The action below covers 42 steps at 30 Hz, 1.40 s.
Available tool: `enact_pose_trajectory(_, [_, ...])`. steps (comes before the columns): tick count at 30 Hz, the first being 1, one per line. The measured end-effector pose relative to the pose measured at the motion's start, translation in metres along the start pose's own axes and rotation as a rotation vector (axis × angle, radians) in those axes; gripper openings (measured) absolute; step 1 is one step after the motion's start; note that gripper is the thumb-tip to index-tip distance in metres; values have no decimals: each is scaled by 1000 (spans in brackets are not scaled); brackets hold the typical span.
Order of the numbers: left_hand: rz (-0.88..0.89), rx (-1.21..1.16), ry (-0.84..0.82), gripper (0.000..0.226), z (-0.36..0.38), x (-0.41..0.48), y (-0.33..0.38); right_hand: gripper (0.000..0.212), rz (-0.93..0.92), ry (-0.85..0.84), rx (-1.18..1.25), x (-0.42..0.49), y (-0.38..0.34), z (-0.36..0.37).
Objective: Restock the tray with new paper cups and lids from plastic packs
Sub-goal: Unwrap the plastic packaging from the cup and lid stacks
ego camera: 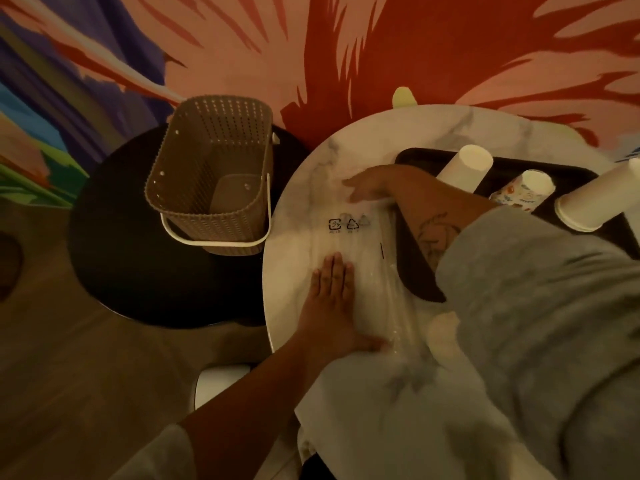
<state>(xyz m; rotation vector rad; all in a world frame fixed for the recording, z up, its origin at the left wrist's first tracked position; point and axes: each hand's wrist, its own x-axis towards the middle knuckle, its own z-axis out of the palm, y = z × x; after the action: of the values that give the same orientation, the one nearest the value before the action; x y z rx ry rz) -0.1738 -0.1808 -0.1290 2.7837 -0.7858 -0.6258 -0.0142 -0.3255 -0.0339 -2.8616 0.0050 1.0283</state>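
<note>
In the head view, a person is bending over a round white marble table. A transparent, flat-looking plastic pack is lying stretched out on the marble, and both hands are resting on it.

The left hand is lying palm down on the near part of the pack. Its fingers are straight and close together, and the thumb is spreading out to the side. It is pressing the plastic against the table and is not closing around anything.

The right hand is reaching across from the right, out of a grey sleeve. Its fingers are stretching out flat on the far part of the same pack. This hand is a little blurred, but no finger is visibly curling around the plastic. Black printed recycling symbols are showing on the pack between the fingertips of the two hands.

To the right of the fingers, partly under the right forearm, a black rectangular tray is sitting on the table. Three cups are standing on it with the mouth down: a plain white paper cup, a paper cup with colourful print and a larger white paper cup.

Well to the left of the fingers, a brown perforated plastic basket with a white handle is standing on a black round side table.
</note>
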Motion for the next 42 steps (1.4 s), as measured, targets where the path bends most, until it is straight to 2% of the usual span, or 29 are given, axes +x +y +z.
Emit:
enact_pose_trajectory(4, [-19, 11, -73, 133, -14, -2, 4, 55, -88, 90, 55, -49, 5, -18])
enact_pose_trajectory(7, [-77, 1, -139, 124, -34, -2, 12, 48, -138, 139, 81, -92, 15, -25])
enact_pose_trajectory(10, [-120, -39, -27, 107, -56, -4, 28, 45, -161, 215, 156, -148, 36, -26])
enact_pose_trajectory(13, [-19, -97, 165, 96, -73, -11, 52, 46, -169, 237, 296, -210, 56, -12])
enact_pose_trajectory(17, [217, -153, 170, 91, -83, -25, 86, 72, -150, 85, 220, -258, 77, 21])
enact_pose_trajectory(20, [287, -199, 133, 82, -81, -33, 103, 88, -124, -5, 159, -262, 86, 49])
enact_pose_trajectory(22, [227, -279, 78, 73, -77, -37, 112, 89, -120, 65, 121, -257, 87, 75])
enact_pose_trajectory(25, [106, -417, -4, 61, -66, -35, 119, 78, -70, 272, 172, -251, 90, 111])
enact_pose_trajectory(29, [-8, -581, 58, 43, -68, -36, 130, 70, -77, 421, 293, -259, 101, 110])
enact_pose_trajectory(31, [-68, -682, 159, 34, -75, -36, 134, 66, -62, 513, 415, -266, 107, 96])
enact_pose_trajectory(33, [-167, -870, 251, 39, -86, -34, 136, 66, -11, 596, 636, -275, 114, 79])
enact_pose_trajectory(35, [-293, -1123, 287, 41, -100, -30, 139, 63, 30, 658, 927, -283, 121, 64])
enact_pose_trajectory(37, [-387, -1457, 294, 31, -117, -29, 144, 59, 51, 682, 1182, -288, 130, 53])
enact_pose_trajectory(39, [-304, -1781, 239, 21, -131, -31, 150, 58, 30, 657, 1413, -292, 138, 47])
enact_pose_trajectory(40, [-229, -1866, 191, 21, -138, -33, 153, 57, -2, 630, 1520, -294, 142, 46])
enact_pose_trajectory(42, [-88, -1883, 74, 24, -145, -36, 159, 52, -76, 570, 1649, -298, 147, 47])
